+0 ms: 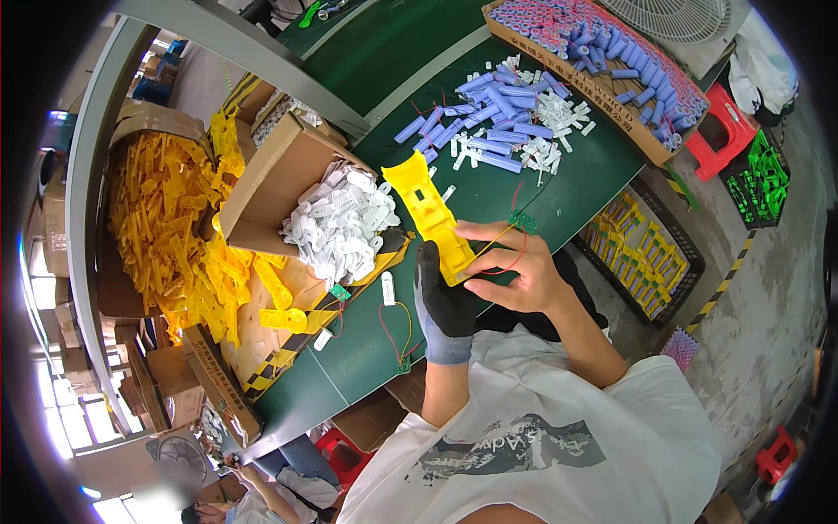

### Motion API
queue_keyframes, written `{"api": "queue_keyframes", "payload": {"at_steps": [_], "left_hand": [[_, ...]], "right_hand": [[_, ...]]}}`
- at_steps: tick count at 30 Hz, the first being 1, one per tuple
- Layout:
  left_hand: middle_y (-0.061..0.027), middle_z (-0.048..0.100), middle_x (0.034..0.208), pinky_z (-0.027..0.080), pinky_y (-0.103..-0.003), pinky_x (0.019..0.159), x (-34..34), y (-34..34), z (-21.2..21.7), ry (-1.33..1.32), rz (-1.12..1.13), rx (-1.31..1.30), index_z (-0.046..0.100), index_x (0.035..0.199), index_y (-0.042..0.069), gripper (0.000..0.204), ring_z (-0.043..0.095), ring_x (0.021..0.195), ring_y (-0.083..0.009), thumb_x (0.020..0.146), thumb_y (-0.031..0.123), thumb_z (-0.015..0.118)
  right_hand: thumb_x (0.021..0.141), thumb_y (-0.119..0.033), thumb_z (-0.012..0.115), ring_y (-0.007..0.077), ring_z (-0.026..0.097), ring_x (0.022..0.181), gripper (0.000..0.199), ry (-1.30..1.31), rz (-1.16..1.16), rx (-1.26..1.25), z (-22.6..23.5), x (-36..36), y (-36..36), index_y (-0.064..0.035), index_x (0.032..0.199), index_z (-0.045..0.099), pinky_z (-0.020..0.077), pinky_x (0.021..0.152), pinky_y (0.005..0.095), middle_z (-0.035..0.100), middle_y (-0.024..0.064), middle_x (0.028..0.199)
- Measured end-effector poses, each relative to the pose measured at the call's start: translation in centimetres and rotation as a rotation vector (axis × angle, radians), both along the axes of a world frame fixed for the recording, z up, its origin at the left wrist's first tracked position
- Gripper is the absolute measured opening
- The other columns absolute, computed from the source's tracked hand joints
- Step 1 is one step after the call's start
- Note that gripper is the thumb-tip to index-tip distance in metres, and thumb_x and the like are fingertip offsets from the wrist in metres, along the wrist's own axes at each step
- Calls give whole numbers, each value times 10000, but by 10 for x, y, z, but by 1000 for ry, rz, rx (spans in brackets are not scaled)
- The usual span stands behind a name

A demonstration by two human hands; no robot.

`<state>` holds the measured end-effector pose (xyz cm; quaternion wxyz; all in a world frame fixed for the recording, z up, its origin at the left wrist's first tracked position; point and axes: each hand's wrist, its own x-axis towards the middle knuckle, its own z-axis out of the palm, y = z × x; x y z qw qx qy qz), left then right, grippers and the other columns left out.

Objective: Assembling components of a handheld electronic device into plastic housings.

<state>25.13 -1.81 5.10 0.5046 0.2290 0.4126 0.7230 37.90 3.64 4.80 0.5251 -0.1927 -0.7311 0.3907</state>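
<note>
My left hand (443, 301), in a black and grey glove, grips the lower end of a yellow plastic shell (426, 203), its hollow side facing up. My bare right hand (522, 271) bends its fingers against the same end of the shell. Red and yellow wires run between these fingers to a small green circuit board (523, 221), which hangs just beyond the knuckles. The fingertips partly hide where the wires meet the shell. On the green table left of my glove lies a white part (388, 289) with wires leading to another small board (404, 363).
White plastic pieces (336, 223) spill from a tipped carton (271, 179) at left, beside heaped yellow shells (166, 227). Purple battery cells (497, 109) lie farther back, near a carton of cells (602, 100). A black crate (642, 249) of yellow assemblies stands at right. Another person (271, 493) sits lower left.
</note>
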Motion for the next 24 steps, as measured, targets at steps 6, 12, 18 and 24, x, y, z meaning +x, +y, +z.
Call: {"api": "queue_keyframes", "payload": {"at_steps": [6, 12, 18, 24], "left_hand": [[-154, 644, 1011, 490, -332, 696, -28, 10, 30, 146, 95, 54, 512, 1207, 23, 421, 635, 826, -217, 978, 373, 469], [-160, 636, 1024, 516, -278, 611, -36, 6, 66, 45, 105, 150, 506, 1229, 55, 421, 647, 715, -201, 970, 386, 489], [-162, 632, 1029, 514, -297, 642, -34, 8, 60, 89, 122, 132, 498, 1241, 57, 431, 642, 712, -206, 970, 392, 490], [-157, 635, 1042, 512, -317, 692, -47, 10, 44, 99, 175, 99, 498, 1249, 62, 417, 637, 720, -210, 971, 373, 482]], "right_hand": [[827, -160, 696, 275, 549, 1197, 458, -60, 337, -292, 2, 6, -4, -80, 1267, 595, 445, 984, 357, 509, 173, 1362], [935, -225, 594, 220, 591, 1119, 477, -67, 825, -948, -35, -5, -6, -13, 1348, 480, 478, 957, 337, 567, 161, 1283], [961, -245, 549, 194, 662, 923, 434, 229, 717, -1208, -30, -18, -7, -1, 1317, 497, 543, 792, 293, 626, 145, 1149], [886, -60, 603, 175, 666, 880, 416, 496, 653, -1091, -31, 7, 13, 44, 1277, 504, 553, 731, 272, 620, 141, 1135]]}}
